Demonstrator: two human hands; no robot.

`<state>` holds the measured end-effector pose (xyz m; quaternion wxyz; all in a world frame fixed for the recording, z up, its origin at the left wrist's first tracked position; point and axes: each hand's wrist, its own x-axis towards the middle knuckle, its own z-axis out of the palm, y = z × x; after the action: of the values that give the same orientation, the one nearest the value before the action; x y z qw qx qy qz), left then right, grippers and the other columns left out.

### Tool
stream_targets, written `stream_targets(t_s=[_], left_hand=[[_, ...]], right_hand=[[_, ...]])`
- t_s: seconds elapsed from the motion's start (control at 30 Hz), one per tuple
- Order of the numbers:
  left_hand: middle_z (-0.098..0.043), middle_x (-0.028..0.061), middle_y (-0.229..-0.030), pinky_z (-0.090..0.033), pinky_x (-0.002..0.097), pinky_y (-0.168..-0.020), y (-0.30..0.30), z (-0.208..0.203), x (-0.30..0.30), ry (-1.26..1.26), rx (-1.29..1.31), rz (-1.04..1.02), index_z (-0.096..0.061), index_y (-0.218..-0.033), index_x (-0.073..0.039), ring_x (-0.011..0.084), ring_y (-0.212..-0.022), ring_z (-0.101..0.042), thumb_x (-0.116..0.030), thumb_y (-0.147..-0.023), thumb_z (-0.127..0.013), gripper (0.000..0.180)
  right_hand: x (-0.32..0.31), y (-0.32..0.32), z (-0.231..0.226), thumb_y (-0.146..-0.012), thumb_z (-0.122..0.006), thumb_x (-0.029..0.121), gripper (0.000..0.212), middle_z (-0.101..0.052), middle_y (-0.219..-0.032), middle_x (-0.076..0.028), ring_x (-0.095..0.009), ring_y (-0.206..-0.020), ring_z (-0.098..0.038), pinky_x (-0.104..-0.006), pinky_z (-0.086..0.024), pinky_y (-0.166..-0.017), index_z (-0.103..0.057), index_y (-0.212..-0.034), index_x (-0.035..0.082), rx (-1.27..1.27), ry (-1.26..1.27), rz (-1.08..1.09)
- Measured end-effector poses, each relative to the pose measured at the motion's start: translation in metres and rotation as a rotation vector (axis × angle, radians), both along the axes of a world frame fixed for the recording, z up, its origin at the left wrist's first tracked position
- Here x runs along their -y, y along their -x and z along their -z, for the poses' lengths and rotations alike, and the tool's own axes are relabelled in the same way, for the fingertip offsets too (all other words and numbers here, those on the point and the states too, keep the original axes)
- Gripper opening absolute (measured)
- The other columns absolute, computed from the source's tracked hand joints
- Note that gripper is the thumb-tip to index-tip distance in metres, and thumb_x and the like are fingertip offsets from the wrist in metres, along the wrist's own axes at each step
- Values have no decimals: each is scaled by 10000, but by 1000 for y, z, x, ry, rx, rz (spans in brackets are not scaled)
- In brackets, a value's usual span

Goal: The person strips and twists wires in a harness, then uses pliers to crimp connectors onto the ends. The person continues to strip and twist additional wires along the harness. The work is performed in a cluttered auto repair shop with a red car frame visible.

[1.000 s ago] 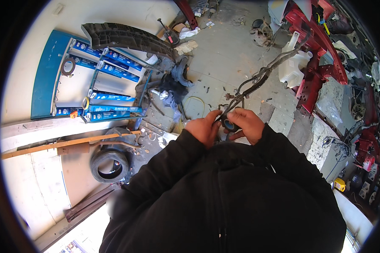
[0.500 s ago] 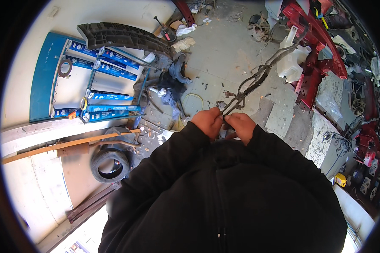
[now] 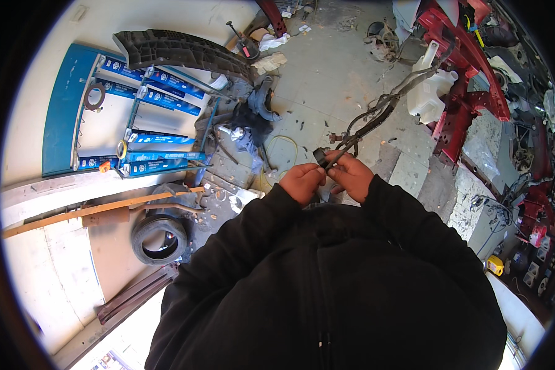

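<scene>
A dark wiring harness [image 3: 369, 123] runs from the red car frame at the upper right down to my hands. My right hand [image 3: 355, 177] is closed around its near end, with the cables passing between thumb and fingers. Close against it, my left hand [image 3: 302, 183] has its fingers pinched together at the harness end. A small chunky black piece [image 3: 320, 156], possibly a connector, sticks up between the two hands. Exactly what the left fingertips grip is hidden. A small brown connector [image 3: 335, 138] hangs off the harness just beyond my hands.
At the right stands the red car frame [image 3: 459, 117], with a white plastic tank [image 3: 435, 95] beside it. To the left, a blue rack [image 3: 61, 117] holds several blue boxes. A tire [image 3: 160, 239] and black bumper part [image 3: 182, 49] lie along that side; a yellow-green cord [image 3: 297, 151] curls on the floor.
My right hand has shifted its grip slightly up along the harness. The small black piece now shows between my hands. My left hand stays nearly in place.
</scene>
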<state>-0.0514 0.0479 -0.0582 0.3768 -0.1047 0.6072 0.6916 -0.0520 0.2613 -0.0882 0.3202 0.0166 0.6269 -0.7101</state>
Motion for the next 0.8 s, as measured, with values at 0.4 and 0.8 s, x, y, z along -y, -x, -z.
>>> stream_targets(t_s=[0.4,0.8], left_hand=[[-641,53,-744,-469,394,-550,2,2,-4,129,-596,-23,-652,-1224,-67,214,-597,-604,-221,-1075,-567,231],[-687,245,-809,-520,560,-664,12,-19,-1,757,-961,306,-598,-1067,-51,477,-787,-672,-175,-1010,-616,137]], right_hand=[[12,3,-23,-1018,-529,79,413,-661,-1288,-107,-207,-1160,-645,-420,-571,-968,-563,-1426,24,222,372,261],[-20,7,-53,-1038,-674,362,346,-643,-987,-5,-107,-935,-608,-329,-545,-821,-681,-1131,29,96,-13,28]])
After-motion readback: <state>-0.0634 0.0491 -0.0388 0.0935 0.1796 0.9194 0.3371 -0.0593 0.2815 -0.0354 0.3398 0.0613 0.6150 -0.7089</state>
